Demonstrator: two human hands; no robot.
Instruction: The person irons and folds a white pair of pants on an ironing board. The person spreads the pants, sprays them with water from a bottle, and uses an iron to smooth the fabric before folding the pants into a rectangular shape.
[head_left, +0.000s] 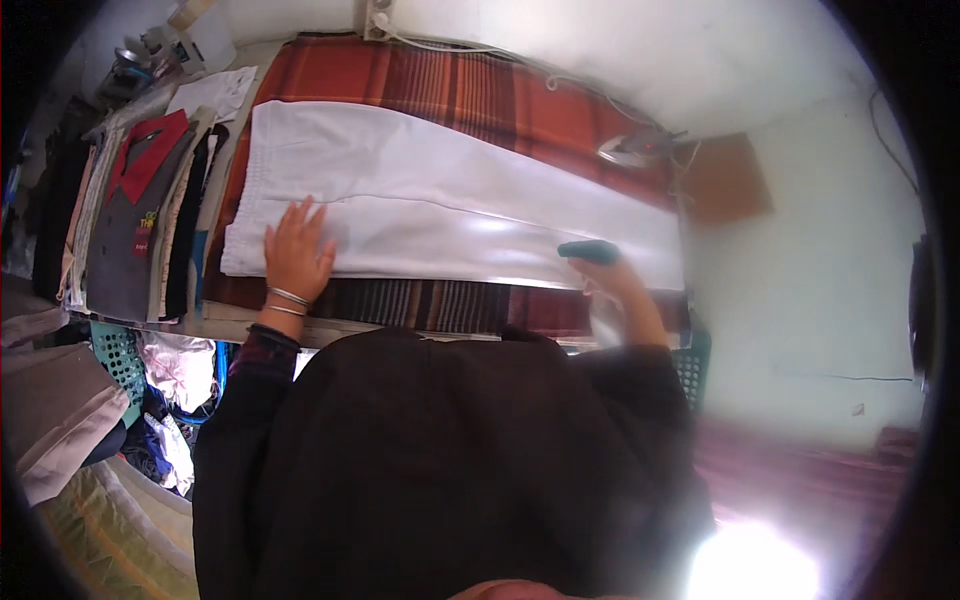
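White trousers (390, 165) with a gathered waistband at the left lie lengthwise on a red and brown plaid cloth (330, 67). My left hand (297, 251) rests on them near the waistband, fingers spread, with nothing in its grip. Above the lower right part of the trousers, my right hand (611, 279) holds a spray bottle (590, 251) by its dark green top; its pale body hangs below my fingers. A clothes iron (634, 148) lies at the cloth's far right, its pale soleplate partly in view.
Folded clothes, among them a grey shirt with a red collar (124, 255), are stacked at the left. A cable (480, 50) runs along the back wall to the iron. Green perforated baskets (120, 360) stand below the table's edge. A brown board (724, 180) lies right of the iron.
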